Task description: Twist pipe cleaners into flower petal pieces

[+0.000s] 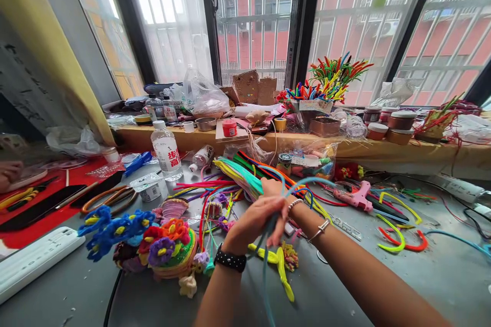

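My left hand, with a black studded band at its wrist, is closed around long light blue pipe cleaners. They hang below it, and other ends arch up and to the right. My right hand, wearing bracelets, crosses just beyond it, at the near end of a bundle of turquoise and yellow pipe cleaners. Its fingers are mostly hidden, so its grip cannot be told. Yellow leaf-like shapes lie under the hands. To the left stands a pot of fuzzy flowers in blue, purple, red and orange.
A pink glue gun lies right of my hands, near curved pipe cleaners. At left are a bottle, scissors and a white power strip. Jars line the ledge. Another person's hand shows at far left.
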Available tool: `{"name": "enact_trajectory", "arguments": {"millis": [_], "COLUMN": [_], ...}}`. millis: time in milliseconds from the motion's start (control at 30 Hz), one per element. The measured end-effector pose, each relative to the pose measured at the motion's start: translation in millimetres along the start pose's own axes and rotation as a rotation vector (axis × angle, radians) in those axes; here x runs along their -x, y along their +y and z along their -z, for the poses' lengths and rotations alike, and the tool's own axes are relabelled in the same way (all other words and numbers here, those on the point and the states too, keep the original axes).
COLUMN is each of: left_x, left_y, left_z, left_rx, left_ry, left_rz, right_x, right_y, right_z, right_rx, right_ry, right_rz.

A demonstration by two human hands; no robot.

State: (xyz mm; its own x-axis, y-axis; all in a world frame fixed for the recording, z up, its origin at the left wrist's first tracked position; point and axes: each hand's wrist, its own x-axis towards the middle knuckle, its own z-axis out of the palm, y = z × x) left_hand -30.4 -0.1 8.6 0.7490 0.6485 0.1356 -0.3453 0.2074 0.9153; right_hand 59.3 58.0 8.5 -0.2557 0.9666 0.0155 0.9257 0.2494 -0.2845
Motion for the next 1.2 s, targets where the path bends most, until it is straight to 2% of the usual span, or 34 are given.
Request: {"name": "enact_trajectory", "arguments": {"millis": [67, 100, 267, 467, 633, 733, 833, 867, 967, 1000, 1033, 1067, 1167, 1200], "left_x": [1.8, 3.6, 10.7, 10.4, 10.8, 11.8, 12.8, 13.1, 15.0, 16.1, 17.3, 18.7, 22.7, 23.5], "left_y": [-3.3, -3.7, -1.9, -4.2, -1.8, 2.1, 6.1, 7.0, 7.7, 7.4, 6.9, 6.4, 6.2, 6.9], "left_z": [-3.8, -4.2, 2.9, 6.8, 5.9, 4.4, 2.2, 1.6, 1.3, 1.5, 1.9, 2.2, 1.8, 1.2], "left_rx": [-0.029, -0.044, -0.166, -0.132, -0.057, 0.042, 0.144, 0.168, 0.197, 0.201, 0.204, 0.205, 0.174, 0.141], "left_ry": [-0.144, -0.178, -0.229, -0.357, -0.423, -0.495, -0.511, -0.512, -0.520, -0.522, -0.517, -0.511, -0.435, -0.397], "left_rz": [0.136, 0.174, 0.231, 0.284, 0.331, 0.404, 0.431, 0.429, 0.425, 0.423, 0.415, 0.409, 0.385, 0.372], "right_x": [-2.1, -3.1, -8.9, -26.4, -40.0, -40.9, -37.2, -35.6, -31.9, -31.4, -31.6, -32.3, -38.0, -40.5], "right_y": [3.4, 6.0, 20.9, 22.3, 12.3, 1.9, -14.2, -20.4, -37.7, -41.8, -44.6, -46.0, -44.6, -43.3], "right_z": [5.2, 8.4, 28.8, 41.7, 23.4, 7.3, -7.4, -11.9, -22.6, -25.2, -27.4, -29.4, -35.9, -38.5], "right_rx": [0.043, 0.059, 0.102, 0.148, 0.232, 0.289, 0.400, 0.442, 0.499, 0.500, 0.501, 0.498, 0.475, 0.461], "right_ry": [0.064, 0.101, 0.213, 0.324, 0.374, 0.349, 0.364, 0.392, 0.495, 0.520, 0.532, 0.511, 0.312, 0.247], "right_rz": [0.000, 0.004, 0.058, 0.128, 0.202, 0.309, 0.406, 0.377, 0.134, 0.118, 0.151, 0.247, 0.647, 0.727]}}
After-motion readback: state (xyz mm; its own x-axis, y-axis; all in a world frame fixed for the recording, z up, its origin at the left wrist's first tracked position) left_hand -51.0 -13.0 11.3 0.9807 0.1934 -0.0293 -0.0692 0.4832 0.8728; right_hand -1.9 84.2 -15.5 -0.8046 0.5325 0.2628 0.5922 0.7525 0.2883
